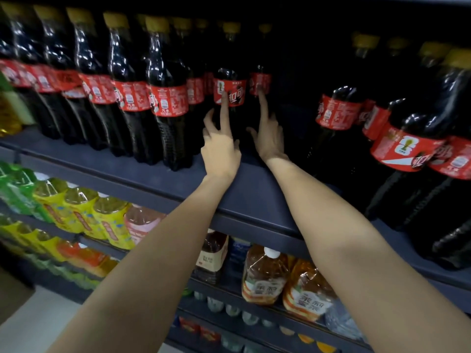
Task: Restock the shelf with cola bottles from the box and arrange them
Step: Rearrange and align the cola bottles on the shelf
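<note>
**Shelf gap: both hands at the rear cola bottles**

I see both hands reaching into the gap on the dark shelf [254, 200]. My left hand [220, 149] has fingers spread, index tip touching the red label of one cola bottle [229, 90]. My right hand [270, 138] is likewise extended, index tip on the neighbouring bottle [260, 82]. Neither hand grips anything. A front row of cola bottles [168, 98] stands left of the gap; larger bottles [413, 149] stand right. Yellow drink bottles [84, 212] occupy the tier below.

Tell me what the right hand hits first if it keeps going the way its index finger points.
The right hand already has its fingertip on the red label of a set-back cola bottle; pushing on meets that bottle, though depth is murky.
</note>
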